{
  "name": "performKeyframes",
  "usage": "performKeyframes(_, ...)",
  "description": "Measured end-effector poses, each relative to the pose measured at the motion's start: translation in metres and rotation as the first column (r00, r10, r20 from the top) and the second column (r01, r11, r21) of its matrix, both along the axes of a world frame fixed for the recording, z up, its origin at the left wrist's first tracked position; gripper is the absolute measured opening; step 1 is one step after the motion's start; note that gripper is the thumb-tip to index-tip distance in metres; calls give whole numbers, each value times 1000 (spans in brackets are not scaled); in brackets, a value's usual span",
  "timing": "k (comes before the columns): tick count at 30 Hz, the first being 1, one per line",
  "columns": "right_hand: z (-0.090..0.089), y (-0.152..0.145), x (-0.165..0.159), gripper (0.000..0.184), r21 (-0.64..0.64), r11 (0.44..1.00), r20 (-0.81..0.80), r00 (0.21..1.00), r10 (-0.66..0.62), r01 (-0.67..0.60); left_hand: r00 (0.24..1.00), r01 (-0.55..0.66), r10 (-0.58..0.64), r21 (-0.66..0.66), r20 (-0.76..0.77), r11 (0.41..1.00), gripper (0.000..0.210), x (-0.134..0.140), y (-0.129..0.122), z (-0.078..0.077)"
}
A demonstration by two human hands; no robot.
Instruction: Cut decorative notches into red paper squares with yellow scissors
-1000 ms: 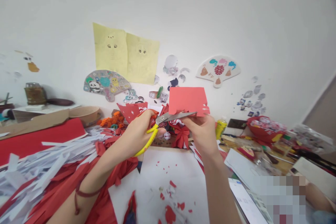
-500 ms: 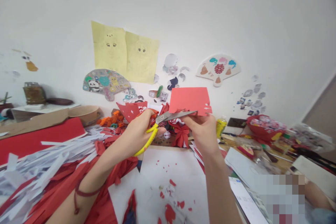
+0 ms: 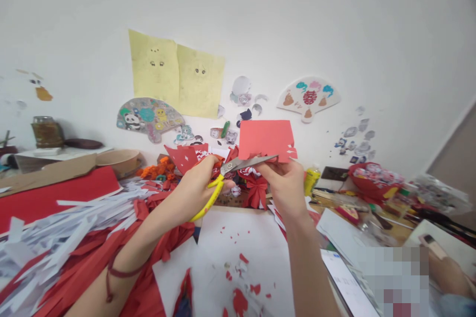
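My left hand [image 3: 191,189] is closed around the yellow handle of a pair of scissors [image 3: 211,202]. Their metal blades point right and lie along the lower edge of a folded sheet of red paper [image 3: 266,136]. My right hand [image 3: 289,189] pinches that paper from below, its fingertips close to the blade tip. Small notches show at the paper's right edge. Beneath both hands lies a white sheet [image 3: 260,237], scattered with red paper scraps [image 3: 240,302].
White and red paper strips [image 3: 89,228] are heaped at left. A phone [image 3: 347,282] lies at right, near another person's hand [image 3: 446,277]. Behind stand a yellow-labelled bottle [image 3: 311,181] and a red container of crumpled pieces [image 3: 372,178]. Decorated fans [image 3: 308,99] hang on the wall.
The red paper and my right hand have shifted slightly left and up. The scissors hold nearly the same place. At right, the other person's hand has moved into fuller view, with a light-coloured object.
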State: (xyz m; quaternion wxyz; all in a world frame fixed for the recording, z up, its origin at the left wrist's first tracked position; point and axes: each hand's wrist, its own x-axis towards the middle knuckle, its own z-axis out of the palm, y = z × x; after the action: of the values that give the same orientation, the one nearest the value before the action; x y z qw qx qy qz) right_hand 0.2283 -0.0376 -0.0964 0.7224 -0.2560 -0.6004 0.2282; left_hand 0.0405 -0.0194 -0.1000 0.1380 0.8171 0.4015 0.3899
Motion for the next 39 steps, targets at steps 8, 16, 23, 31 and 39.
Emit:
performKeyframes(8,-1,1,-3,16,21,1000,-30,1000,-9,9,1000,11,-11,-29,-1,1000,31,1,0,-1)
performKeyframes(16,1,0,-7,20,34,999,-49,999,-5,6,1000,-3,2,-45,-21,999,30,1,0,0)
performKeyframes(23,1,0,-7,23,32,999,-36,999,-35,36,998,-35,33,-40,-58,999,31,1,1,0)
performKeyframes(31,2,-2,-4,15,10,997,-17,997,-78,78,993,-49,51,22,-110,999,28,0,3,-1)
performKeyframes(39,3,-5,8,15,-30,999,39,999,-34,35,991,-28,36,62,-129,998,31,-2,0,-1)
